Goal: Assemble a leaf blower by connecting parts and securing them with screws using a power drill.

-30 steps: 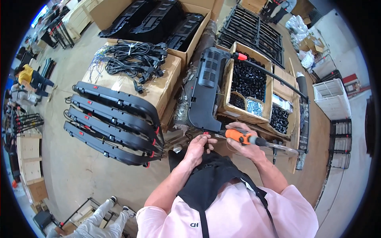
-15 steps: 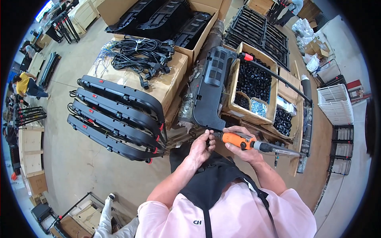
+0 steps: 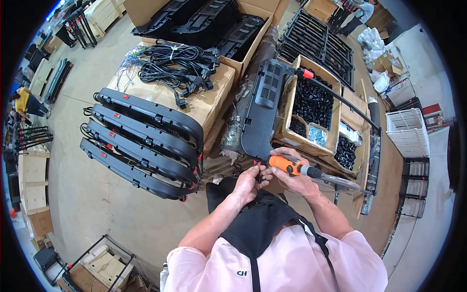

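My right hand (image 3: 297, 176) is wrapped round an orange and black power screwdriver (image 3: 284, 165), with a hose at its right end. The tool's left end lies close to the lower corner of a black plastic housing (image 3: 258, 127) with a slotted vent panel. At that corner my left hand (image 3: 249, 183) pinches a small red part (image 3: 257, 163). Small dark pieces, too tiny to name, show among its curled fingers. A black tube frame (image 3: 343, 100) with a red joint runs from the housing's upper end to the right.
Left stands a row of several black housings (image 3: 141, 138). Behind them, black cables (image 3: 170, 68) lie on a carton (image 3: 214, 104). An open carton (image 3: 265, 36) holds black shells. A wooden box (image 3: 284, 136) of small black parts is beyond the tool. Other people (image 3: 28, 102) are farther off.
The screwdriver and my right hand have shifted slightly left and up. The red part now shows at my left fingertips. A person in light trousers at lower left has mostly left the view.
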Available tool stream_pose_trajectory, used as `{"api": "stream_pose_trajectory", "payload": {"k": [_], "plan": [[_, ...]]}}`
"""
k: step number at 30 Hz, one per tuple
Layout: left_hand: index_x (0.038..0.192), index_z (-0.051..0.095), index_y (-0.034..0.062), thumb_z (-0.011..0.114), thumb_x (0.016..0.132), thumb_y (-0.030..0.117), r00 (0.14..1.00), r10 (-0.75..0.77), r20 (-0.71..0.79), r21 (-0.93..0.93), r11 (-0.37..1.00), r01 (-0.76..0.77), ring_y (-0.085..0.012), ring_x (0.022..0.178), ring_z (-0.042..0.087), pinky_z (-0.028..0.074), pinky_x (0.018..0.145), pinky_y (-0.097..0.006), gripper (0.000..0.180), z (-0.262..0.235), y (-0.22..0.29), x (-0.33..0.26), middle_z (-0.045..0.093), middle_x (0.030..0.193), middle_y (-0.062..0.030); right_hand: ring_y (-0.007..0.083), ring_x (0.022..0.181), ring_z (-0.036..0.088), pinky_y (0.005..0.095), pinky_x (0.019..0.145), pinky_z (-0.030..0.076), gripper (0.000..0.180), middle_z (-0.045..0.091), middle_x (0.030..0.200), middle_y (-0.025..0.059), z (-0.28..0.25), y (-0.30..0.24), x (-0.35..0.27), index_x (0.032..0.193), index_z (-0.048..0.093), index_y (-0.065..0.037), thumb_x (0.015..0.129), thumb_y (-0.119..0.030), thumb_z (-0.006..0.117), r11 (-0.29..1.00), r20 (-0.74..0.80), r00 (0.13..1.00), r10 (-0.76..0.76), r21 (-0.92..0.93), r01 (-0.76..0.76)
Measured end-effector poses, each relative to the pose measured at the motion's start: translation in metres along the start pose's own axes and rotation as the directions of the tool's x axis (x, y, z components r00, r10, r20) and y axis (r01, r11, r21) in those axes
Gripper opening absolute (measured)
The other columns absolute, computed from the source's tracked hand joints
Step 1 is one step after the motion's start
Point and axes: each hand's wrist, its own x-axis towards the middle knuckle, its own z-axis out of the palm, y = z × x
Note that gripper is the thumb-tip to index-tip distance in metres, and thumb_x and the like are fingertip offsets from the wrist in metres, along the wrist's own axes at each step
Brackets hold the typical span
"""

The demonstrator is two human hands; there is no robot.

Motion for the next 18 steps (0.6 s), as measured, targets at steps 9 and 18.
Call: {"api": "stream_pose_trajectory", "payload": {"k": [9, 18], "plan": [[0.111, 0.068, 0.0084, 0.049, 0.114, 0.031, 0.982, 0.022, 0.185, 0.152, 0.987, -0.051, -0.0122, 0.082, 0.063, 0.053, 0.072, -0.027, 0.029, -0.033, 0.004, 0.004, 0.067, 0.092, 0.0007, 0.0188, 0.109, 0.07, 0.035, 0.096, 0.057, 0.04, 0.074, 0.122, 0.0107, 0.012, -0.006, 0.024, 0.124, 0.066, -0.003, 0.087, -0.009, 0.079, 0.984, 0.109, 0.992, 0.063, -0.173, -0.043], [0.12, 0.064, 0.0045, 0.043, 0.116, 0.029, 0.997, 0.048, 0.06, 0.199, 0.978, -0.059, -0.0142, 0.083, 0.065, 0.054, 0.073, -0.029, 0.033, -0.014, 0.024, -0.018, 0.073, 0.103, -0.0052, 0.0228, 0.104, 0.074, 0.0349, 0.093, 0.058, 0.04, 0.075, 0.116, 0.0117, 0.015, 0.004, 0.028, 0.123, 0.068, -0.003, 0.084, -0.007, 0.078, 0.983, 0.095, 0.994, -0.062, -0.165, 0.077]]}}
